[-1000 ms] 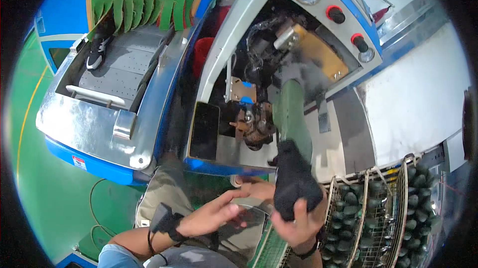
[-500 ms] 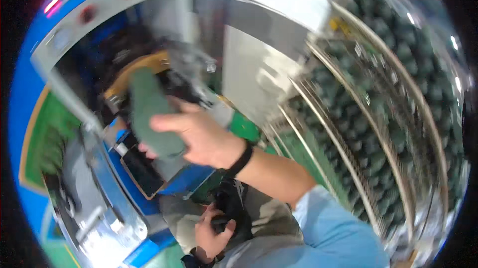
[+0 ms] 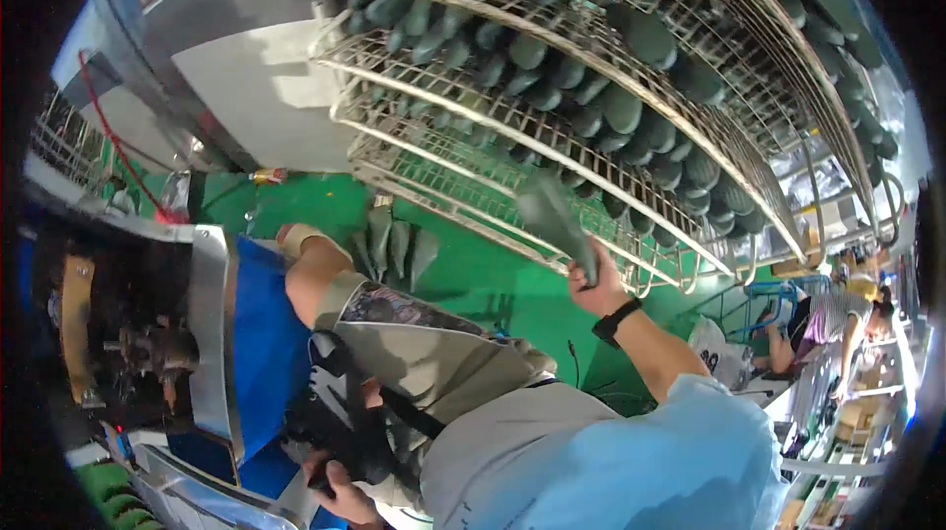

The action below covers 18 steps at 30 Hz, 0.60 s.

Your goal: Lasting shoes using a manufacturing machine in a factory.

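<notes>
In my right hand (image 3: pixel 597 282) is a dark green shoe sole (image 3: pixel 552 220), gripped at its lower end and tilted up in front of the wire rack (image 3: pixel 527 141). Long rows of similar soles (image 3: pixel 621 106) lie on the rack's slanted tiers. Low on the left, my left hand (image 3: pixel 345 494) has its fingers curled round part of a black item with a strap (image 3: pixel 340 412) on my lap. What kind of item it is, I cannot make out.
To the left stands a machine (image 3: pixel 212 323) with a metal edge and a blue panel (image 3: pixel 266 343). Several dark pieces (image 3: pixel 394 244) lie on the green floor (image 3: pixel 473 274) beside my leg. Far right, another person (image 3: pixel 828 318) is near a blue frame.
My view has turned right, away from the machine. The green sole has travelled with my right hand from the machine to the rack. My left hand stays by the black item.
</notes>
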Available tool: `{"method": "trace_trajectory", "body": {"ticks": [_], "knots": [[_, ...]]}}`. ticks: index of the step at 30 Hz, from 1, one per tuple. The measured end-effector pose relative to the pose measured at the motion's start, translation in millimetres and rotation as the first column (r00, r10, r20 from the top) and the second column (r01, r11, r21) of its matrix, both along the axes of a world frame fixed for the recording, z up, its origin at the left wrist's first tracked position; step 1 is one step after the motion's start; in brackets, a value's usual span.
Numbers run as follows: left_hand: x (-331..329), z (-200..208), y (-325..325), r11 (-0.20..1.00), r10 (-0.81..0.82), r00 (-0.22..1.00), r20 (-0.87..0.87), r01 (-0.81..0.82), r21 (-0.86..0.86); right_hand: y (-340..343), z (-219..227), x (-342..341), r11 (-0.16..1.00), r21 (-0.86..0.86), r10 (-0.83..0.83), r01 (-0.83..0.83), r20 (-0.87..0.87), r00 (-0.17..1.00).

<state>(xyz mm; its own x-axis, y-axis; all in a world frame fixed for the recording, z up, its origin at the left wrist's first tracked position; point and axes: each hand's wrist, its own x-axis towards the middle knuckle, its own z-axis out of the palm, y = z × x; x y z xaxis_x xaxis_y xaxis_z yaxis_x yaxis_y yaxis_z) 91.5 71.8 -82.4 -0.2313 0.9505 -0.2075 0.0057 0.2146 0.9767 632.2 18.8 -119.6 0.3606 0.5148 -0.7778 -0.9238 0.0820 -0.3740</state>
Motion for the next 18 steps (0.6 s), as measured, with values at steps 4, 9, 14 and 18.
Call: {"method": "trace_trajectory", "body": {"ticks": [4, 9, 14, 18], "knots": [[-1.7, -0.2, 17.8, 0.993, 0.114, 0.982, -0.15, -0.106, 0.06, -78.9, -35.2, 60.3, 0.836, 0.35, -0.396, 0.422, -0.147, 0.906], [5.6, 7.3, 28.4, 0.995, -0.007, 0.985, -0.173, 0.025, 0.099, -88.5, -60.2, 143.4, 0.804, 0.468, -0.308, 0.367, -0.2, 0.93], [-9.6, 7.8, 10.7, 0.97, -0.223, 0.923, -0.315, 0.24, 0.018, -64.5, -98.3, 194.9, 0.782, 0.249, -0.57, 0.572, -0.088, 0.817], [-78.6, 24.8, -47.6, 0.982, -0.097, 0.972, -0.215, 0.129, 0.138, -58.4, -112.5, 190.4, 0.779, 0.003, -0.614, 0.627, 0.208, 0.761]]}}
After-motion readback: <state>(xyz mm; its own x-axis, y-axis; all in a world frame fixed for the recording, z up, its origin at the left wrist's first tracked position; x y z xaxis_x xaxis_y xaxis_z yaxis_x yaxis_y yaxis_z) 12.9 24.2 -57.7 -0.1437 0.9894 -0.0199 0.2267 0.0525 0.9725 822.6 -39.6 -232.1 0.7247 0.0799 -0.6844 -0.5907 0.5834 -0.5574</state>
